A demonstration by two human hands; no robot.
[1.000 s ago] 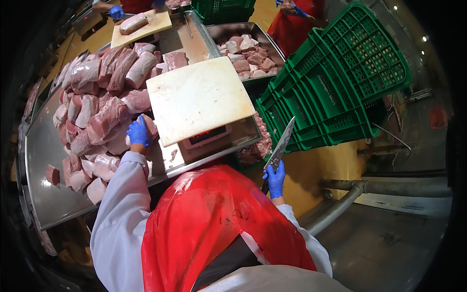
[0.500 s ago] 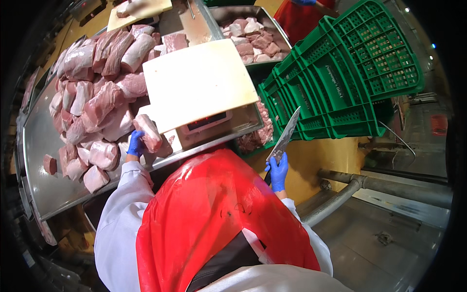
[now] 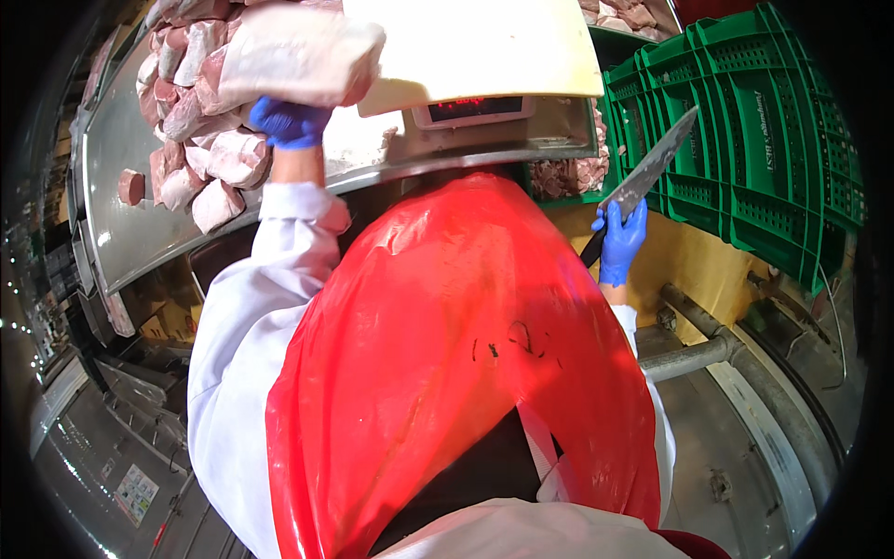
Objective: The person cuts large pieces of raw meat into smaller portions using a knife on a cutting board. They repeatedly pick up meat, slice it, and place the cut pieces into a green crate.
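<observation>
My left hand [image 3: 291,123], in a blue glove, grips a large pale piece of meat [image 3: 303,58] from its near side. The piece is held up in front of the meat pile, and its right end is close to the white cutting board [image 3: 494,47]. My right hand [image 3: 622,244], also blue-gloved, is closed round the dark handle of a knife [image 3: 655,160]. Its broad blade, specked with residue, points up and to the right, away from the meat. Beneath the board, a scale [image 3: 470,112] shows a lit red display.
Several raw meat pieces [image 3: 233,156] are heaped on the metal table [image 3: 116,238] at left. A small chunk [image 3: 131,186] lies apart. Trimmings [image 3: 568,177] fill a container right of the scale. Green crates [image 3: 745,130] stand at right, above a metal pipe [image 3: 694,359].
My left hand has lifted the meat piece up from beside the board's near corner. The knife stays in my right hand. The view has shifted, so the board and pile sit higher.
</observation>
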